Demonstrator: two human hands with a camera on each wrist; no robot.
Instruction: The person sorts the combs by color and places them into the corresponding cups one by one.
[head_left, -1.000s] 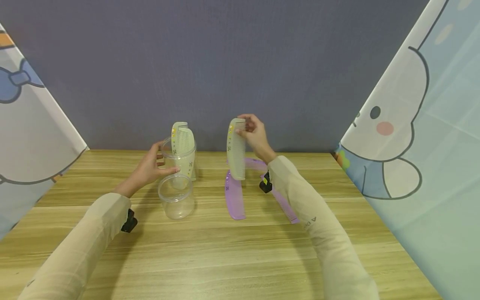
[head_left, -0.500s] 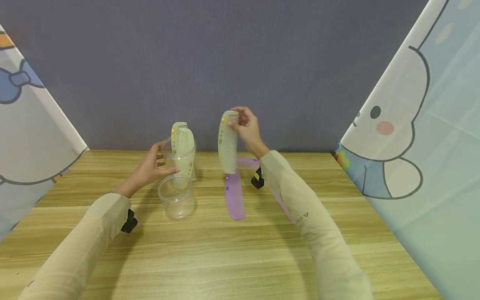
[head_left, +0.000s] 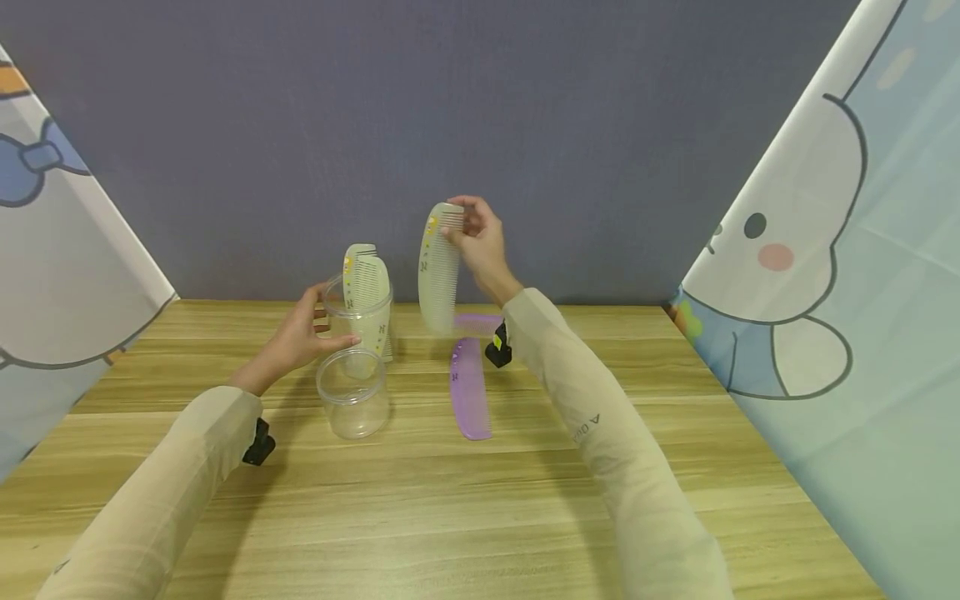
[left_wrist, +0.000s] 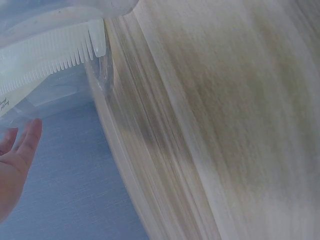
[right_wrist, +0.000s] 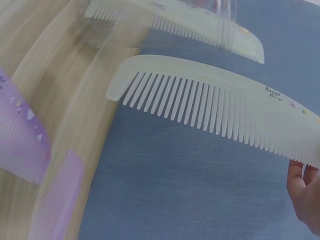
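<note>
My left hand holds the rear clear plastic jar by its side, fingers and thumb spread around it. Pale green combs stand upright in that jar, their tops above its rim. In the head view, my right hand pinches another pale green comb near its upper end. It hangs upright in the air to the right of the jar. From the right wrist, the fingers show at the toothed edge of this comb. The left wrist view shows only part of the left hand beneath the jar.
A second clear jar stands just in front of the held one, with no comb visible in it. On the wooden table lie a purple comb and, farther back, another purple comb. A grey-blue panel rises behind the table.
The right hand has moved left and upward with the pale green comb, closer to the jar. A purple comb at the right has become hidden behind the right sleeve. The left hand has stayed put.
</note>
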